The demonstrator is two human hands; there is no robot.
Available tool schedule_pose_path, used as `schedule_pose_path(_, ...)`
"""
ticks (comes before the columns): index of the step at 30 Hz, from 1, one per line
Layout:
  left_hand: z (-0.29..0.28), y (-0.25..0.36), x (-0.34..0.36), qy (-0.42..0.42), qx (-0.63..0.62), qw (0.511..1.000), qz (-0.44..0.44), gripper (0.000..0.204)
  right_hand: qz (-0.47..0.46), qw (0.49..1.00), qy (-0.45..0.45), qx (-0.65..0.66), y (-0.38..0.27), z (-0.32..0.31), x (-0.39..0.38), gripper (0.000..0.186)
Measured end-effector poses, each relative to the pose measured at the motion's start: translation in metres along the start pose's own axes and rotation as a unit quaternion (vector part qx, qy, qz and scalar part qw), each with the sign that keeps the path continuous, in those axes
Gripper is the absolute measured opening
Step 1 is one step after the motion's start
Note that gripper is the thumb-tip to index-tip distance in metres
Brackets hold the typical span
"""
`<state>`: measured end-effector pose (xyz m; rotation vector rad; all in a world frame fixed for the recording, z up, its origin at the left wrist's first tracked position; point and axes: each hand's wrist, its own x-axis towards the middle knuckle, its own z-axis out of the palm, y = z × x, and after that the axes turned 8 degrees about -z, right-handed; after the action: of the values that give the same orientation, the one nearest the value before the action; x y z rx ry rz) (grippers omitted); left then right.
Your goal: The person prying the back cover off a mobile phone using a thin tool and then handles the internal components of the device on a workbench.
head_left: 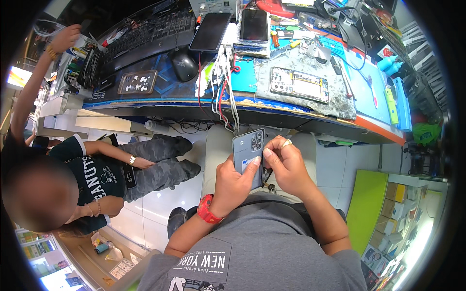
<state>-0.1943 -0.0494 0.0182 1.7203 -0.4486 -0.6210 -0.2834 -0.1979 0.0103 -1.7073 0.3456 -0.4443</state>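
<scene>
My left hand [232, 184], with a red watch on the wrist, grips a grey smartphone [241, 145] above my lap, back side up, its thumb lying on the back near a small blue patch. My right hand [288, 167] is closed at the phone's right edge, just below the camera bump, thumb and fingers pinched there. Whether anything small is between those fingertips is hidden. Above my hands, on the bench, an opened phone [299, 84] shows its inner parts on a grey mat [340, 109]. Loose white and red cables [226, 92] hang over the bench's front edge.
The bench edge [179, 105] runs ahead of me. On it sit a mouse [183, 64], keyboard [138, 41], clear case [136, 82], two dark phones [210, 31] and tools. A person [97, 179] sits at my left; another arm [36, 92] reaches up at far left. A glass display case [388, 228] stands right.
</scene>
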Motion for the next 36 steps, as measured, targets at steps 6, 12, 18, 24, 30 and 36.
schedule_pose_path(6, 0.001, -0.009, -0.002, -0.014, -0.123, 0.990, -0.068, 0.020, -0.130, 0.984, 0.096, -0.072, 0.003, 0.017, -0.008, 0.017)
schedule_pose_path(12, 0.007, -0.018, -0.005, 0.022, -0.050, 0.999, 0.003, 0.023, -0.193, 0.958, 0.151, -0.146, -0.001, 0.025, -0.003, 0.016)
schedule_pose_path(18, 0.003, -0.012, -0.007, 0.035, 0.043, 0.998, 0.022, 0.024, -0.223, 0.940, 0.159, -0.202, 0.000, 0.029, -0.003, 0.010)
schedule_pose_path(24, 0.003, -0.009, -0.009, 0.058, 0.017, 0.997, 0.055, 0.022, -0.207, 0.949, 0.142, -0.193, -0.001, 0.035, -0.003, 0.007)
schedule_pose_path(30, 0.002, -0.007, -0.009, 0.061, 0.040, 0.996, 0.050, 0.022, -0.199, 0.957, 0.155, -0.145, 0.009, 0.037, -0.008, 0.008)
schedule_pose_path(36, 0.003, -0.001, -0.008, 0.049, 0.033, 0.997, 0.045, 0.023, -0.126, 0.977, 0.170, -0.025, 0.013, 0.038, -0.014, 0.007)
